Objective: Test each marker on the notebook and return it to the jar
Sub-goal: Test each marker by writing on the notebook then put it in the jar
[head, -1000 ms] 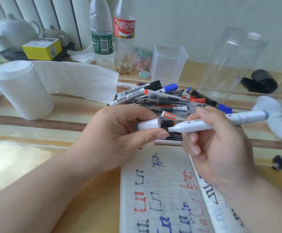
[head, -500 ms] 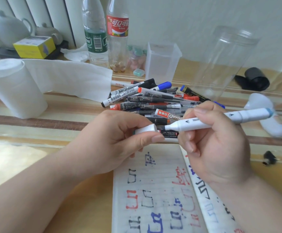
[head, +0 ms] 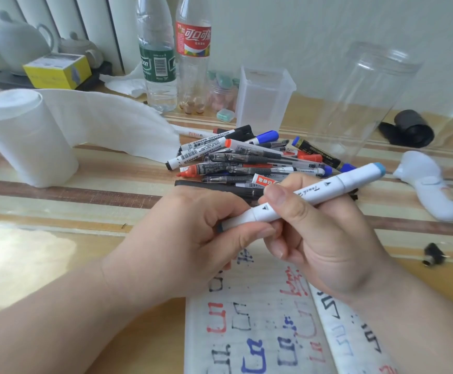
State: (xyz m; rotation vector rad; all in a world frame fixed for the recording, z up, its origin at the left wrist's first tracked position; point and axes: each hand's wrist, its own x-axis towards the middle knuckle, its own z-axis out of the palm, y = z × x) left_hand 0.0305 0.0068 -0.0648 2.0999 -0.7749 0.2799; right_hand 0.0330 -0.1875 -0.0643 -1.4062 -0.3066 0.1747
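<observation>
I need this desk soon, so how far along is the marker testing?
Early to midway, I'd judge. Done: the notebook carries red, blue and black test marks. In hand: the left hand and right hand both grip a white marker, its cap end in the left. Left: a pile of markers lies outside the clear jar, which shows none inside.

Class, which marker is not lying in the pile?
The white blue-ended marker, gripped by the left hand and right hand; the rest lie in the pile.
</observation>
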